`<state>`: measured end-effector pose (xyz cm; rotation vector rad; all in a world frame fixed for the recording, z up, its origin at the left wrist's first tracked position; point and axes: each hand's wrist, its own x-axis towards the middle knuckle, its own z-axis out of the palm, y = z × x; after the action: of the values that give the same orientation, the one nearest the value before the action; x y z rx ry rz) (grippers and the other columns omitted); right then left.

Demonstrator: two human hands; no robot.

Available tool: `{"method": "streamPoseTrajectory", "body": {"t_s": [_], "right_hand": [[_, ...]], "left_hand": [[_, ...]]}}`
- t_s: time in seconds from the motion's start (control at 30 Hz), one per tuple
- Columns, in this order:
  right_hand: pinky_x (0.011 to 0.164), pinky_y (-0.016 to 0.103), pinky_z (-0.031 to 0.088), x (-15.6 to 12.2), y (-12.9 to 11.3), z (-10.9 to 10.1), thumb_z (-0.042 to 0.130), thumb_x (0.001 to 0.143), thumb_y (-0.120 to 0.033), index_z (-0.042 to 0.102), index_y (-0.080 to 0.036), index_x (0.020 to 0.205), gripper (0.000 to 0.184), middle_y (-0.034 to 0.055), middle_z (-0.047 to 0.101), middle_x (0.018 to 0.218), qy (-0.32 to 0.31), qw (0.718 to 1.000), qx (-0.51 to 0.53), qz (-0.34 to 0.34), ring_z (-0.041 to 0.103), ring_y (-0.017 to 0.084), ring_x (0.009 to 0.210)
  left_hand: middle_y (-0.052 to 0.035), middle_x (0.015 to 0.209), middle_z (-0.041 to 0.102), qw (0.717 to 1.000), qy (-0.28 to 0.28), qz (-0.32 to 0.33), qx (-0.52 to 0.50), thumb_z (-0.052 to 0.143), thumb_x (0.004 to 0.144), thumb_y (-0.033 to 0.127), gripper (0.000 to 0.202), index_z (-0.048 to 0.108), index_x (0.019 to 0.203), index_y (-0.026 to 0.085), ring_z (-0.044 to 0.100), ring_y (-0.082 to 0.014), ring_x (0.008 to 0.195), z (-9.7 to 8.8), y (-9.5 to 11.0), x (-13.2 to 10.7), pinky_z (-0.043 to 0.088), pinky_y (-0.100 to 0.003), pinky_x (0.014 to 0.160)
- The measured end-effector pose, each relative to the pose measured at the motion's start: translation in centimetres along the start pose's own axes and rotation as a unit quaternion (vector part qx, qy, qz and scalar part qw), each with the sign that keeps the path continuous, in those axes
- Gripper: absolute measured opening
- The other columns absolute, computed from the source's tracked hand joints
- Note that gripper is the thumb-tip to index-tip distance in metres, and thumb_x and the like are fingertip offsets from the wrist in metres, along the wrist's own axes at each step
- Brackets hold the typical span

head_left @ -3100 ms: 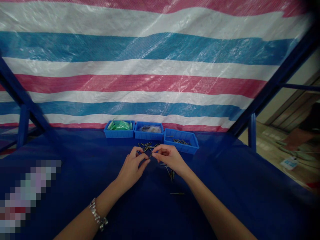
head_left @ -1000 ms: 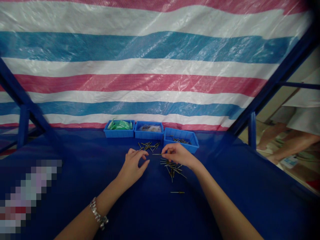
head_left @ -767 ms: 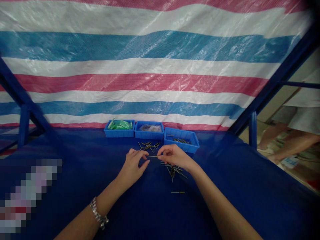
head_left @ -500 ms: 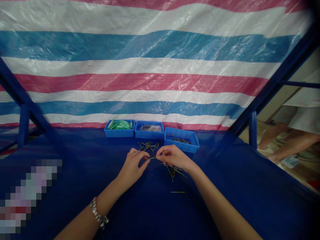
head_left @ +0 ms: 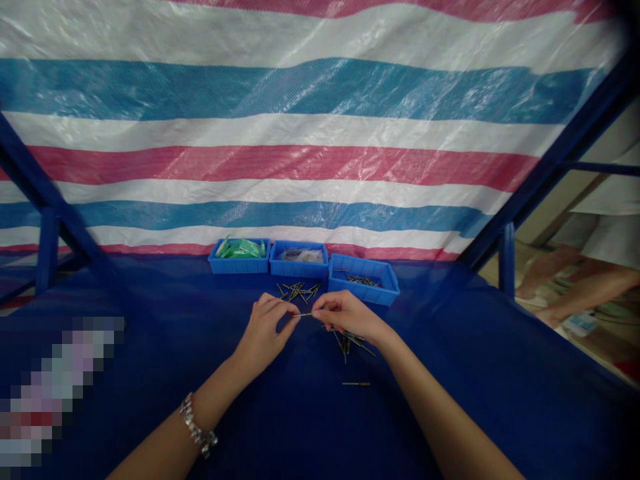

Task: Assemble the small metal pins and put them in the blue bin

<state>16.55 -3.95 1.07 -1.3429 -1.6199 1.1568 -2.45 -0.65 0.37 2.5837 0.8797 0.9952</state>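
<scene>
Your right hand (head_left: 347,317) is pinching a thin metal pin (head_left: 303,315) between thumb and fingertips and is pointing it leftward. Compared with a moment ago, the two hands are drawing closer, and the free end of the pin is now reaching your left hand (head_left: 265,325). That hand is curving in narrowly around the pin's end, though you cannot tell from this view whether it is gripping.

A heap of loose pins (head_left: 298,291) is lying just above your hands, a second heap (head_left: 349,341) is lying partly under your right hand, and a single pin (head_left: 356,383) is lying well apart, lower down. A bracelet (head_left: 199,427) is circling your left wrist.

The table (head_left: 465,373) is covered in dark blue cloth, with three blue plastic bins lined up along its far edge. The left bin (head_left: 239,267) is holding green packets (head_left: 240,249), the middle bin (head_left: 299,269) a clear bag (head_left: 300,256), and the right bin (head_left: 363,295) more pins (head_left: 363,281). A blurred patch (head_left: 60,387) is covering something at the lower left.

Behind the table, a striped plastic tarp (head_left: 280,160) is hanging on a blue metal frame (head_left: 507,260). At the right edge, another person's bare legs (head_left: 575,287) are standing on the floor, having come into view since the first frame
</scene>
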Motion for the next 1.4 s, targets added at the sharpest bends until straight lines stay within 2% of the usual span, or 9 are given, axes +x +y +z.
{"method": "streamPoseTrajectory", "body": {"t_s": [0.33,0.6,0.87,1.4], "right_hand": [[0.036,0.016,0.027,0.11,0.3,-0.09,0.061,0.068,-0.025,0.059,-0.013,0.077,0.015,-0.0047,0.052,0.047,-0.021,1.0,0.007,-0.002,0.04,0.005,0.036],[0.04,0.017,0.029,-0.06,-0.12,-0.09,0.063,0.066,-0.025,0.059,-0.013,0.076,0.016,-0.0045,0.051,0.048,-0.018,0.999,0.029,-0.014,0.043,0.006,0.042],[0.045,0.018,0.033,-0.15,-0.31,-0.01,0.067,0.063,-0.027,0.058,-0.014,0.077,0.021,-0.0042,0.054,0.052,-0.056,0.996,0.068,-0.032,0.046,0.007,0.046],[0.042,0.018,0.032,-0.25,-0.36,0.2,0.068,0.063,-0.029,0.059,-0.015,0.079,0.023,-0.0037,0.054,0.053,-0.068,0.996,0.054,-0.031,0.046,0.007,0.045]], "left_hand": [[0.0007,0.08,0.061,1.0,0.014,-0.001,0.01,0.054,0.079,0.021,0.005,0.059,0.078,0.019,0.047,-0.0155,0.08,-0.02,0.01,0.05,0.035,-0.03,0.071],[0.0012,0.081,0.061,1.0,-0.001,-0.017,0.025,0.054,0.078,0.021,0.004,0.059,0.078,0.019,0.048,-0.0156,0.081,-0.14,0.09,0.12,0.033,-0.03,0.071],[0.0004,0.082,0.061,0.999,-0.014,-0.013,0.032,0.055,0.078,0.021,0.005,0.059,0.079,0.019,0.048,-0.0162,0.082,-0.15,0.07,-0.1,0.032,-0.03,0.07],[0.001,0.084,0.061,0.999,-0.029,-0.013,0.016,0.056,0.078,0.02,0.005,0.06,0.081,0.02,0.047,-0.0161,0.085,-0.02,0.0,-0.08,0.033,-0.031,0.073]]}}
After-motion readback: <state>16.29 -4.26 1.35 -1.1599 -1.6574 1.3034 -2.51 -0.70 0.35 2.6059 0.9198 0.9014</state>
